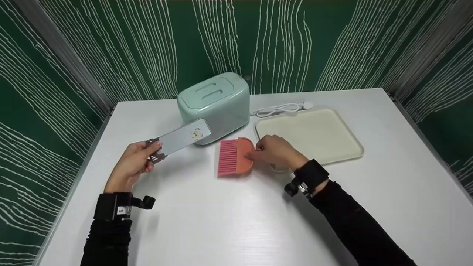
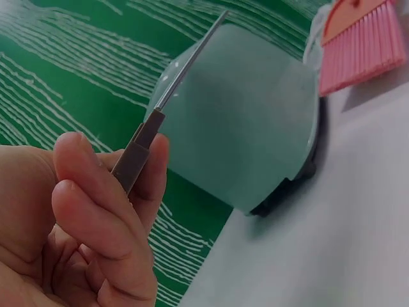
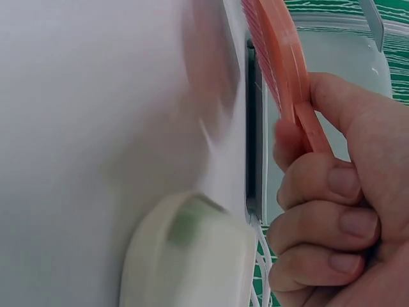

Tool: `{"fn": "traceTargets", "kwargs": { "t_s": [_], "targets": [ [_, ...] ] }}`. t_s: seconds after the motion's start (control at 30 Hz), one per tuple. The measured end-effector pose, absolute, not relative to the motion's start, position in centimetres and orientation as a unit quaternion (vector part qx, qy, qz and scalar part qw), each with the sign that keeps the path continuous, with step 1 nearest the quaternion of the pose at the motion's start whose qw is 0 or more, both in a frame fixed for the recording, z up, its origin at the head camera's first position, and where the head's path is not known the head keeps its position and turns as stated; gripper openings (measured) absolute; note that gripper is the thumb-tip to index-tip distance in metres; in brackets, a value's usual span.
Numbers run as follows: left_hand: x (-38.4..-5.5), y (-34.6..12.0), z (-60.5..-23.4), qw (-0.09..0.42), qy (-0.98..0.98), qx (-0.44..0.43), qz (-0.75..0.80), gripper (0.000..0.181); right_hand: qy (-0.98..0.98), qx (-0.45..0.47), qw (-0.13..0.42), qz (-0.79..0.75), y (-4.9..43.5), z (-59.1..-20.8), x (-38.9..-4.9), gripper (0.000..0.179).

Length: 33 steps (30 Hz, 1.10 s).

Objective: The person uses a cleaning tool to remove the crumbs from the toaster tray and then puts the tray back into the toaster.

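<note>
Prob. pre-brushing step: panel [image 1: 179, 140] & brush [image 1: 242, 157] both held.
L hand [image 1: 133, 162] pinched panel's end nr. toaster [image 1: 225, 111]; R hand [image 1: 278, 149] pinched brush over tbl [image 1: 207, 221]. Next move prob. needed panel level.

Brush [image 1: 244, 159]: handle mostly hidden by the right hand [image 1: 277, 150]; head cut by the top edge in the right wrist view.
Crumb tray [image 1: 181, 139]: brown end partly covered by the left hand [image 1: 133, 162].
Specks [image 1: 197, 133]: too small to tell what they are.
Toaster [image 1: 227, 116]: lower front partly behind the crumb tray.
Cream tray [image 1: 314, 136]: blurred and cut off in the right wrist view.
Sleeves [image 1: 107, 240]: cut by the head view's bottom edge.
</note>
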<state>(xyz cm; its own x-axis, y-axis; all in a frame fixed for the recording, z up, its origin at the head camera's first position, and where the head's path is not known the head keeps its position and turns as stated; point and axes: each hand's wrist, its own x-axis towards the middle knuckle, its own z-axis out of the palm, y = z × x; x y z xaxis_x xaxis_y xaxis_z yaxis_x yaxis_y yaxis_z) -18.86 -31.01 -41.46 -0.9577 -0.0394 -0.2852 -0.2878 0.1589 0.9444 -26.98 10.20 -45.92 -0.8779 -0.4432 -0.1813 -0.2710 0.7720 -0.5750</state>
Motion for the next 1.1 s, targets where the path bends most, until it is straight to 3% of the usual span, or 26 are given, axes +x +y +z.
{"fn": "traceTargets", "kwargs": {
  "t_s": [0.47, 1.1],
  "targets": [
    [-21.0, -26.9, -41.1, 0.107, 0.76, -0.097, 0.633, 0.031, 0.934, -0.151, 0.135, -0.295, 14.0, -45.0, -26.2, 0.058],
    [-23.9, -18.7, -42.1, 0.119, 0.753, -0.059, 0.644, 0.026, 0.936, -0.088, 0.072, -0.333, 23.6, -42.9, -26.1, 0.064]
  ]
}}
